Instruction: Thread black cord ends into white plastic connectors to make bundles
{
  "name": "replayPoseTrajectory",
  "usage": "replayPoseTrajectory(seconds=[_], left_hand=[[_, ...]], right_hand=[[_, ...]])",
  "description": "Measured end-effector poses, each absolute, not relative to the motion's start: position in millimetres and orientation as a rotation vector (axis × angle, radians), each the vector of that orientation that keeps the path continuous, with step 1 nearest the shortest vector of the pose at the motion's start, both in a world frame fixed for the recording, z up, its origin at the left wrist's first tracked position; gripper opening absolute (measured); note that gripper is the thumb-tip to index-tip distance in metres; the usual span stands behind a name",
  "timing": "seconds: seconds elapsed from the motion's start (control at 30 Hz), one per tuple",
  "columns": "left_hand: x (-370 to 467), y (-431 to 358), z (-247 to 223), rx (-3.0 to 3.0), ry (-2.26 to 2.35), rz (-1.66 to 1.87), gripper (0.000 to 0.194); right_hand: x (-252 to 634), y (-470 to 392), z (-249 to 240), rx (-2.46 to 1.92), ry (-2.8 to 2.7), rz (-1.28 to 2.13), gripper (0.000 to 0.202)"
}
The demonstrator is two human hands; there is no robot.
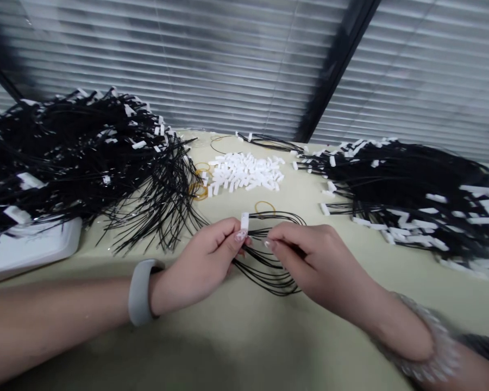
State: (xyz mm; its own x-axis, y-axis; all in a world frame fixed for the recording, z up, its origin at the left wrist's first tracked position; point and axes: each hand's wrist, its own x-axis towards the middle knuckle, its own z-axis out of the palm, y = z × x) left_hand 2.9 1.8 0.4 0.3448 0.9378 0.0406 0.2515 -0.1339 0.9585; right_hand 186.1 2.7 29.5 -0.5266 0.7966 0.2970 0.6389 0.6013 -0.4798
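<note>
My left hand (214,250) is closed, thumb and fingers pinching a white connector (244,221) with thin black wires (273,282) running from it. The wires curve rightward in loops beneath both hands. My right hand (313,255) is closed in a pinch just to the right of the connector, thumb and forefinger at the black wires. Whether it grips one single wire end or several is too small to tell. Behind the hands lies a pile of small white connector housings (246,171) on the pale table (244,336).
A large heap of black wires (65,146) with white ends covers the left side, partly over a white tray (36,247). Another heap of wired connectors (415,190) lies at right. Yellow rubber bands (199,187) sit near the housings. Window blinds (228,65) stand behind the table.
</note>
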Motion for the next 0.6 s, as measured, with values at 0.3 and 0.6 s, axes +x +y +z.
replayPoseTrajectory(seconds=[0.3,0.6], left_hand=[[2.2,1.9,-5.7,1.579,1.079,0.853,0.028],[3.3,2.6,-1.3,1.605,1.085,0.832,0.027]], right_hand=[[185.7,5.3,27.8,-1.081,-2.307,0.420,0.015],[185.7,7.2,26.4,-1.076,-2.295,0.423,0.015]])
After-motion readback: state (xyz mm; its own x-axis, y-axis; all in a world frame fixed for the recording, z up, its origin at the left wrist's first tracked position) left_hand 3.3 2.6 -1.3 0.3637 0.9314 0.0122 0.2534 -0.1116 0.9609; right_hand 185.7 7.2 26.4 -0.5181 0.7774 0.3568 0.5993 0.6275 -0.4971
